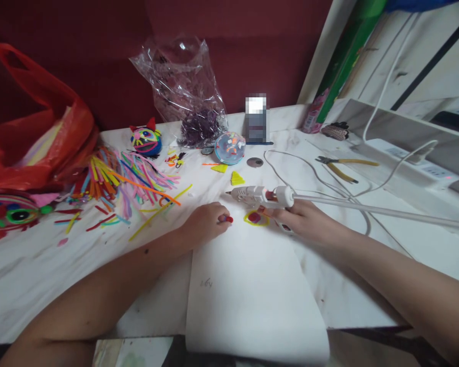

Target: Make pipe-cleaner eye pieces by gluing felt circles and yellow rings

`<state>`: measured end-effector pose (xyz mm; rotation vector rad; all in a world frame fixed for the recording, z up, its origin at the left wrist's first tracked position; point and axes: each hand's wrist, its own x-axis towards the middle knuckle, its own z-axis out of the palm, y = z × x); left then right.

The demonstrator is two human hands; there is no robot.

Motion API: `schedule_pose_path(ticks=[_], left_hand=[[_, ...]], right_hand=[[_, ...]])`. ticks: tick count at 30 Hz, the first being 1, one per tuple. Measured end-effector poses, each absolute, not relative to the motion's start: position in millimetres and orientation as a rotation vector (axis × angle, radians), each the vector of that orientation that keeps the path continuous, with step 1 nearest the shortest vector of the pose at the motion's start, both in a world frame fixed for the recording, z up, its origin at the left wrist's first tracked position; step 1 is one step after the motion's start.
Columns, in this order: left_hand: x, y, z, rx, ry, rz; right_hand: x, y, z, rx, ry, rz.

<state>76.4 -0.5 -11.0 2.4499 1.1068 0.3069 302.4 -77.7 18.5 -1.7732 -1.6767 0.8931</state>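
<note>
My left hand (208, 223) is closed, pinching a small red piece (227, 219) that may be a rolled bit of pipe cleaner. My right hand (309, 220) grips the handle of a white glue gun (254, 195). A long glue stick (367, 205) sticks out of its back, and the nozzle points left, above and beyond my left hand. Between my hands, a yellow ring with a dark red centre (254, 218) lies on a white paper sheet (248, 285), just under the gun. Two yellow triangles (236, 178) lie beyond the nozzle.
Pipe cleaners (137, 171) are heaped at left beside a red plastic bag (34, 137). Behind are a cat-like figure (145, 138), a clear bag (187, 92) and a round container (230, 148). Pliers (344, 164), a looping cable (309, 168) and a power strip (413, 163) occupy the right.
</note>
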Motion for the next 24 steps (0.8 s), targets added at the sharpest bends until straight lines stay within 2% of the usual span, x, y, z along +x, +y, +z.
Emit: schedule_pose_path(ticks=[13, 19, 24], left_hand=[[77, -3, -11, 2.402, 1.141, 0.313], [71, -7, -2, 2.134, 1.216, 0.226], [61, -37, 6, 2.59, 1.032, 0.176]], right_hand=[[303, -78, 19, -1.724, -1.705, 0.817], [311, -77, 24, -1.687, -1.758, 0.81], [322, -81, 26, -1.693, -1.924, 0.782]])
